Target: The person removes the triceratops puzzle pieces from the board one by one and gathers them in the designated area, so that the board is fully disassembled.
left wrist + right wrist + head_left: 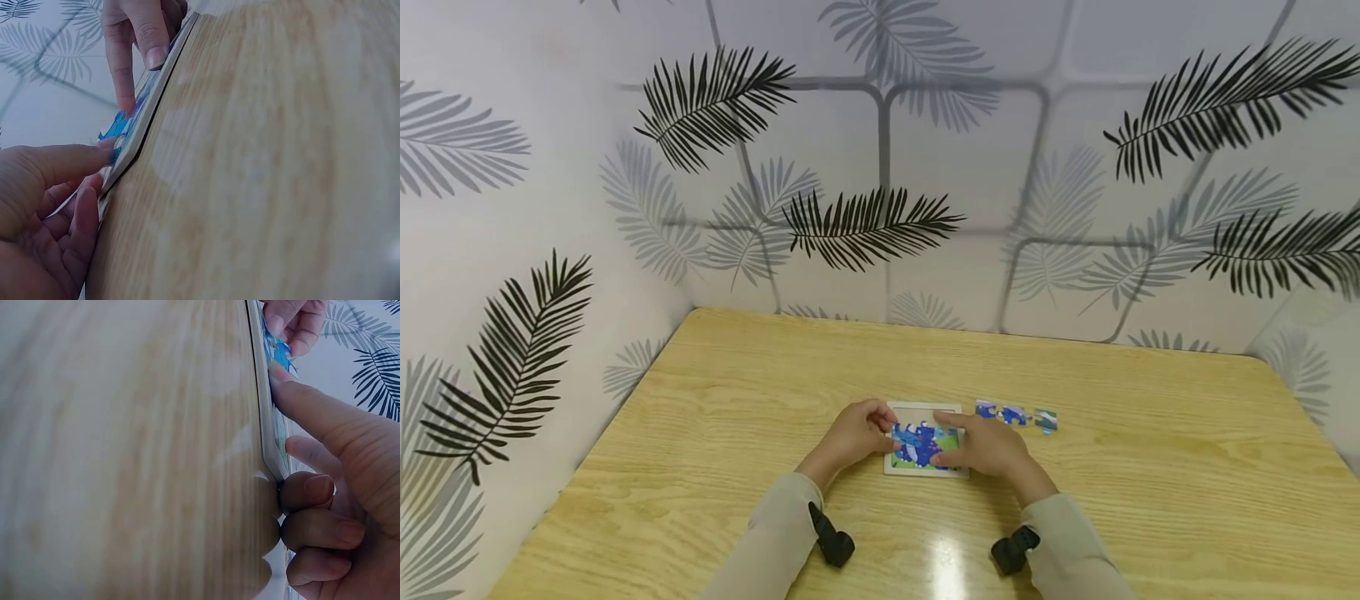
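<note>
Pale wood rims a rectangular jigsaw tray (923,472) on a yellow wood-grain table (775,375), seen from the head camera. The table's far edge runs well beyond the tray along a leaf-patterned wall (955,167), and wood surface stretches to both sides. A blue-and-green picture (917,454) fills the tray's lower part, with pale backing above. Beige-sleeved forearms reach in from below, the left hand (855,433) at the tray's left edge, the right hand (992,446) across its right side, thumb and index finger spread. 3 loose blue, white and green jigsaw pieces (1013,414) lie just beyond the right hand.

From the left wrist, a light-blue jigsaw piece (115,127) shows tilted above the rim, a slant hard to read from overhead; the left hand pinches it.

From the right wrist, the right thumb extends onto the picture while 3 fingers curl beside the tray's corner, gripping nothing.
</note>
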Motion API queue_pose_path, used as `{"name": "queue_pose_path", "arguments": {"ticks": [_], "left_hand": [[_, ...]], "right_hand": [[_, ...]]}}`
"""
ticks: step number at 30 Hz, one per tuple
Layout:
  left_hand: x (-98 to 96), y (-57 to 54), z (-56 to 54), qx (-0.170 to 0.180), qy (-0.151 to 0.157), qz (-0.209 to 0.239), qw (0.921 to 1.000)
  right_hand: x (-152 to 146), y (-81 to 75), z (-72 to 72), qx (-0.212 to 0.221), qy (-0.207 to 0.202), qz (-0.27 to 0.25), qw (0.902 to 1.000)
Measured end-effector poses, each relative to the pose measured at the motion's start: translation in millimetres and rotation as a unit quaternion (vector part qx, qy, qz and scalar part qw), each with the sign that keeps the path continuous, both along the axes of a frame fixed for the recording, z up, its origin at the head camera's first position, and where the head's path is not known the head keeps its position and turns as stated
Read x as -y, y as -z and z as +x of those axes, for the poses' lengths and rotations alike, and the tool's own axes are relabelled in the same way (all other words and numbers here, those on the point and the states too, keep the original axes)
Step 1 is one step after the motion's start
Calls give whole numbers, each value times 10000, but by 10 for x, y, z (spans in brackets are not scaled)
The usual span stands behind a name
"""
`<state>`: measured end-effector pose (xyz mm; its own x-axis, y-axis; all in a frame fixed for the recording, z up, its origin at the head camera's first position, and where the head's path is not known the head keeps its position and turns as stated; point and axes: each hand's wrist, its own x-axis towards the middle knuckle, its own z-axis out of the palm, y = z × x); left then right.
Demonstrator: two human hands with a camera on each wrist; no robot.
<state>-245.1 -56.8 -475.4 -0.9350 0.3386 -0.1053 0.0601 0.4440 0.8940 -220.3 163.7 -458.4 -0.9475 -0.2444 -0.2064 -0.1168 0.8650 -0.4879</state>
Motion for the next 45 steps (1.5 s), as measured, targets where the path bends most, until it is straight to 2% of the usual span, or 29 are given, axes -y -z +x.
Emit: {"name": "queue_pose_path", "arguments": {"ticks": [5,9,14,20,26,31,39,45], "left_hand": [[8,21,-12,186,-216,461,9985],[27,35,-48,660,-445,768,9939],[118,19,-88,1186,-881,946,9845],[327,-7,-96,1372,-1286,1024,9768],[547,-54,-95,1329,-1751,929,9711],[666,-70,-79,1233,-1987,952,9676],[691,-80,-71,977,-1992,782,9719],[705,-56,-46,957,-2085,768,9703]], "right_hand": [[-8,-2,-12,-6,-13,68,10000],[-10,13,-12,19,-3,89,10000],[-5,10,-6,6,-12,54,10000],[-3,4,3,9,49,2,10000],[5,-29,19,-13,1,-51,10000],[6,-17,26,-8,25,-94,10000],[-6,11,23,-62,27,-176,9998],[-3,25,14,-95,18,-176,9998]]}}
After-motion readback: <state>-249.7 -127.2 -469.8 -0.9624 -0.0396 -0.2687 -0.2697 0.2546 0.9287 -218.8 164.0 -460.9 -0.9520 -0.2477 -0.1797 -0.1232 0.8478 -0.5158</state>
